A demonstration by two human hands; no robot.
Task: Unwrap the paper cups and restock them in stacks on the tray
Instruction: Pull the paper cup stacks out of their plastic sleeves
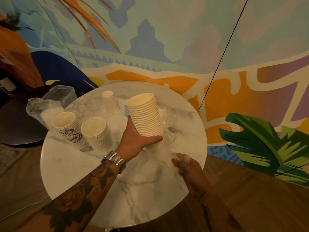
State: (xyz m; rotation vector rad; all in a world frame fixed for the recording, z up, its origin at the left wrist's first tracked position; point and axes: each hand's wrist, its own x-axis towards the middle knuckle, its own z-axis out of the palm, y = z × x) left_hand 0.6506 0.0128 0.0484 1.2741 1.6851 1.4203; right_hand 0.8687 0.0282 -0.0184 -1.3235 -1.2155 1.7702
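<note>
The left hand grasps a tall stack of cream paper cups by its lower end, thumb across the front. It holds the stack tilted above the round white marble table, at about 1 o'clock from the table's middle. The right hand, near the rim at 3 o'clock, has its fingers closed on a bunch of clear plastic wrap. The wrap trails up to the foot of the held stack. The film is blurred, so I cannot tell how much of it clings there, but the visible length of the stack looks bare.

At 10 o'clock stand two more stacks close together: a cup stack in printed plastic wrap on the outside and a bare cream cup stack just inside it. A single white paper cup sits upside down at 12 o'clock. Beyond the rim, at 10 to 11 o'clock, lie a crumpled clear plastic bag and a clear plastic box.

The step in hand looks like stripping the wrap off the held stack, and it seems nearly done. Next, the right hand should draw the film clear toward 4 o'clock while the left grips firmly so the cups do not slide apart. The stack can then be stood beside the others. I cannot pick out the tray with certainty. The printed-wrap stack appears unopened.
</note>
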